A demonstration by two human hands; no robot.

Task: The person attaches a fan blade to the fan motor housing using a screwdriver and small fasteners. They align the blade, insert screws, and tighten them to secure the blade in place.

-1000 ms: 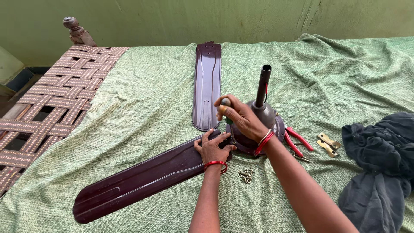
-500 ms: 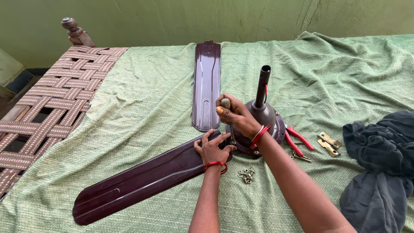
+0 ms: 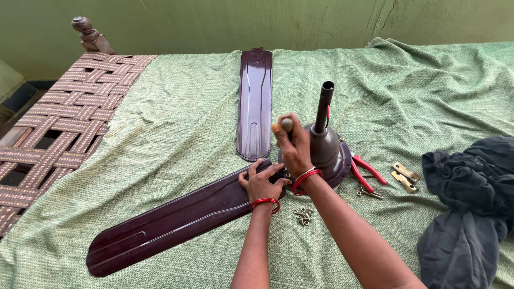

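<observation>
Upright, screwdriver (image 3: pixel 287 127) fisted in right hand (image 3: pixel 294 147); left hand (image 3: pixel 261 184) flat (spread) on blade (image 3: pixel 176 222).

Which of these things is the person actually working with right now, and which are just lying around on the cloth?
In use:
left hand pressing the near fan blade
right hand gripping the screwdriver
fan motor
small screws beside it

Lying about:
second fan blade
red pliers
brass brackets
dark cloth
</observation>
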